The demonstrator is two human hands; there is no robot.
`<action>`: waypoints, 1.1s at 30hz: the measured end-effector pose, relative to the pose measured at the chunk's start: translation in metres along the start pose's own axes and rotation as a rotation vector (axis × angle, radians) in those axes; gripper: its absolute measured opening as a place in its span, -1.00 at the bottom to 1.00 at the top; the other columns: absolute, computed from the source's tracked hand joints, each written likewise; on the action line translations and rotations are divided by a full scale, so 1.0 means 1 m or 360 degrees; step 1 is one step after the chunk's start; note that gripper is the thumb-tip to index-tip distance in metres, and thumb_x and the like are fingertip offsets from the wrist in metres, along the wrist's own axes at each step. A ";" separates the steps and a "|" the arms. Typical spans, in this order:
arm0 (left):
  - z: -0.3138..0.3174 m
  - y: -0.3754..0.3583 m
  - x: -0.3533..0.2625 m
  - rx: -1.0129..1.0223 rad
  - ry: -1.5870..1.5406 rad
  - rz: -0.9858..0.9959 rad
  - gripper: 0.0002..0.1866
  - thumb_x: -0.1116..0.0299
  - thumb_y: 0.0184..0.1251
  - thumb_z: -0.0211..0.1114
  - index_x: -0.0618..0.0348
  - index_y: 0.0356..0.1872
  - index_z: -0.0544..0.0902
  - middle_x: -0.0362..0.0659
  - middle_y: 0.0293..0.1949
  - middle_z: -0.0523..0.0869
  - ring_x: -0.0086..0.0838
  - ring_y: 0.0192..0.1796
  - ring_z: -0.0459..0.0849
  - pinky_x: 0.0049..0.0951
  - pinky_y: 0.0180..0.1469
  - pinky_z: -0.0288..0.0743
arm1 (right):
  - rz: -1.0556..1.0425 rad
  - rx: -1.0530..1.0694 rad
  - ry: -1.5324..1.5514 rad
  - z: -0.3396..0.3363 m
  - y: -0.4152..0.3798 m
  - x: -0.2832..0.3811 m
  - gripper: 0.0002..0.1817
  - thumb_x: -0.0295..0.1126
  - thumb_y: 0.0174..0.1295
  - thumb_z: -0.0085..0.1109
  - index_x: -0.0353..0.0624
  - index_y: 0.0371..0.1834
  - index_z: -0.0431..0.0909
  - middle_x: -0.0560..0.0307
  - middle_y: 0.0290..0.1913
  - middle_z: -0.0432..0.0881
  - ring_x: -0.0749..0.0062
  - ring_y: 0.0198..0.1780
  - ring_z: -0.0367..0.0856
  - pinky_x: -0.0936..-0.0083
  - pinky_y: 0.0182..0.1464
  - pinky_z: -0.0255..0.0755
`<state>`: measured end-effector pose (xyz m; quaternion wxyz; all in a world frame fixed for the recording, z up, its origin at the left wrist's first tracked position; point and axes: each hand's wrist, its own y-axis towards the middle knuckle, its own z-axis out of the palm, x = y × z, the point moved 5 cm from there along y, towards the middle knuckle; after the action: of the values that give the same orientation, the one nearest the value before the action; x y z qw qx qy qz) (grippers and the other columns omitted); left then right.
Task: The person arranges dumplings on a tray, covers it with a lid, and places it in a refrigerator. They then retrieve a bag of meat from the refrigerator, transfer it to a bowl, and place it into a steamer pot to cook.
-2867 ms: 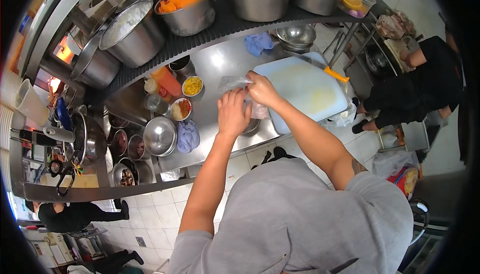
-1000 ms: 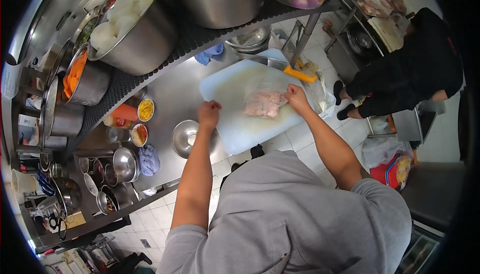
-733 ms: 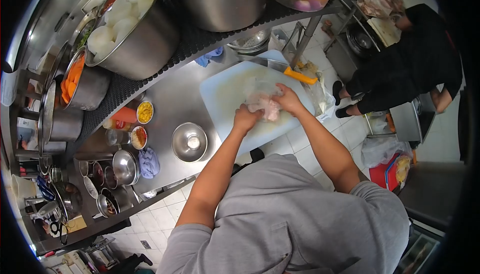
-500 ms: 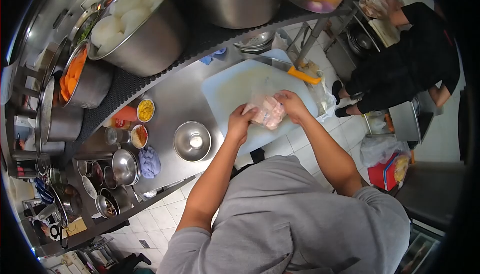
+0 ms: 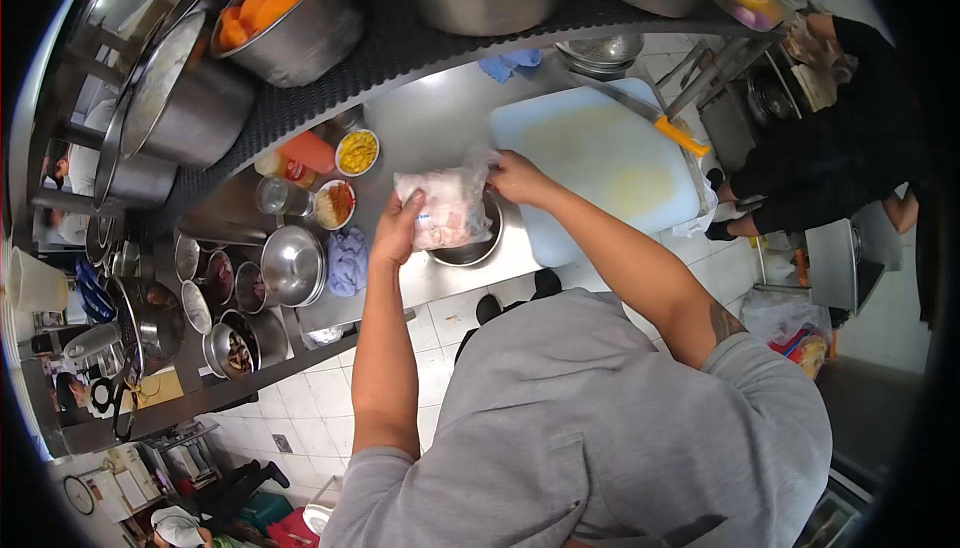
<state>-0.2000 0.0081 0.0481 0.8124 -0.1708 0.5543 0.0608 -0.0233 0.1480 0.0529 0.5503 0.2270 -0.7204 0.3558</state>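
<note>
A clear plastic bag of pale pink raw meat is held up over the steel counter, in front of a metal bowl that it partly covers. My left hand grips the bag's left side, thumb on the front. At its upper right edge, my right hand pinches the loose plastic. To the right lies a white cutting board, its surface stained yellowish. A knife with an orange handle rests along the board's far edge.
Above the counter runs a shelf with large metal pots and a pan of sliced carrots. Small bowls, including yellow pieces, stacked metal bowls and a bluish cloth sit left. A person in black stands at the right.
Both hands have carried the bag of meat left, from over the cutting board to over the metal bowl. The whole view has shifted with my head.
</note>
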 end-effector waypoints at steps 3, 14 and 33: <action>-0.010 0.004 -0.013 0.0047 0.0771 0.0064 -0.49 0.12 0.38 0.32 0.29 0.17 0.50 -0.06 0.01 0.70 -0.31 0.04 0.68 -0.38 0.06 0.52 | -0.0043 -0.0018 -0.0177 0.013 0.002 0.013 -0.81 -0.51 0.28 0.01 -0.18 -0.09 0.56 0.16 -0.26 0.64 0.50 -0.28 0.62 0.44 -0.19 0.54; 0.065 -0.004 -0.045 0.0626 0.2450 0.0189 -0.50 -0.03 0.26 0.32 0.18 0.01 0.57 0.15 -0.23 0.73 0.01 -0.12 0.71 -0.05 -0.06 0.52 | -0.0281 0.0308 0.0081 0.032 0.020 0.030 -0.89 -0.49 0.33 0.07 -0.22 -0.16 0.56 0.27 -0.24 0.61 0.57 -0.17 0.52 0.59 -0.05 0.40; -0.018 -0.056 0.022 -0.0068 0.1805 0.0685 -0.66 0.36 0.14 0.45 0.24 -0.06 0.65 0.03 -0.17 0.70 -0.17 -0.24 0.70 -0.27 -0.23 0.58 | 0.0287 -0.0191 0.0561 0.023 -0.006 -0.017 -0.61 -0.48 0.40 -0.15 -0.17 0.27 0.40 0.13 0.07 0.57 0.42 0.01 0.56 0.43 0.02 0.50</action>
<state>-0.1914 -0.0524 0.0341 0.3561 -0.0770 0.9215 0.1344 -0.0284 0.1252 0.0349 0.6463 0.0626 -0.6502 0.3945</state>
